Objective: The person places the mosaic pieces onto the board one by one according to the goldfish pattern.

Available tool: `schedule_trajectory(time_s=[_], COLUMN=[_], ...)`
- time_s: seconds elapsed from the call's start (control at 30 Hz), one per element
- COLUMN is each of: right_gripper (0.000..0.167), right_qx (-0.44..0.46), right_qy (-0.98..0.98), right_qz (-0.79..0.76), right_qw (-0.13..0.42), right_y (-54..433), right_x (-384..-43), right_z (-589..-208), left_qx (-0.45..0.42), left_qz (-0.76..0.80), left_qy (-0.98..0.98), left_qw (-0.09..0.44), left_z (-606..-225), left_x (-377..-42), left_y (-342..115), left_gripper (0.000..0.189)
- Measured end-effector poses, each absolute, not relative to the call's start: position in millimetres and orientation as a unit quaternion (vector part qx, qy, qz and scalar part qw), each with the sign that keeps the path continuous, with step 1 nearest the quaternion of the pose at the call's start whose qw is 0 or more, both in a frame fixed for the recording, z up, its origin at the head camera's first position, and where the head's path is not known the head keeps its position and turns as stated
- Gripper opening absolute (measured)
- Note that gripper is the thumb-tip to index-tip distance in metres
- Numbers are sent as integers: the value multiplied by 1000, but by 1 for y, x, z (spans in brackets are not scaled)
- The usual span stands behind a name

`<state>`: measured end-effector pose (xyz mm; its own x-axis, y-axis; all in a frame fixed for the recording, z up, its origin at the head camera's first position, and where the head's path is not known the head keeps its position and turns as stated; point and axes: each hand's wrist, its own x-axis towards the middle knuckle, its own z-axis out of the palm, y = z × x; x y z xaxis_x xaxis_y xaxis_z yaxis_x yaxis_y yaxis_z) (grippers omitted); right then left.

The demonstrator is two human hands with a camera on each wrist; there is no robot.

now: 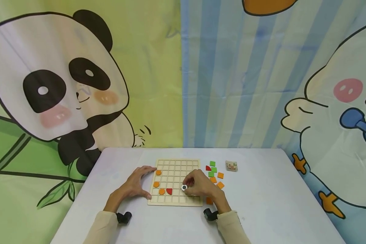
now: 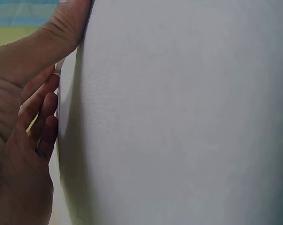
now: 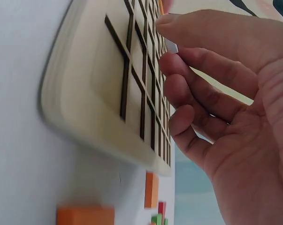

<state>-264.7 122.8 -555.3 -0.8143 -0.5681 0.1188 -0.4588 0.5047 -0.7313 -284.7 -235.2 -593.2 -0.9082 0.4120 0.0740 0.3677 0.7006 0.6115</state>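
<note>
Pinching black-and-white disc (image 1: 184, 187), your right hand (image 1: 200, 183) was over board (image 1: 177, 168), four o'clock of its centre. Your left hand (image 1: 135, 183), spread, touched board's nine o'clock side. Light pinch, level lowering, motionless board likely served best.

Wears plain beige sleeves (image 1: 105, 225), long enough to reach each wrist (image 1: 223, 206). Has small, black, rounded devices (image 1: 124, 217) fitted there. Leaves both hands (image 1: 198, 183) bare.
</note>
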Motion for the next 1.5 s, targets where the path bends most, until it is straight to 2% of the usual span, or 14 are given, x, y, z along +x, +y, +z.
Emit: schedule_trajectory(time_s=[0.67, 0.9, 1.5], right_gripper=[15, 20, 18], right_qx=[-300, -309, -308], right_qy=[860, 862, 861], right_qz=[-406, -395, -397], right_qw=[71, 71, 78], right_y=[82, 75, 69], right_x=[-278, -280, -283], right_z=[-565, -567, -568], left_qx=[210, 216, 216], left_qz=[325, 332, 325], left_qy=[921, 918, 920], left_qw=[31, 34, 31], left_z=[-591, -591, -588], left_x=[-281, -280, -282], left_y=[-234, -235, -234], left_gripper=[128, 129, 128])
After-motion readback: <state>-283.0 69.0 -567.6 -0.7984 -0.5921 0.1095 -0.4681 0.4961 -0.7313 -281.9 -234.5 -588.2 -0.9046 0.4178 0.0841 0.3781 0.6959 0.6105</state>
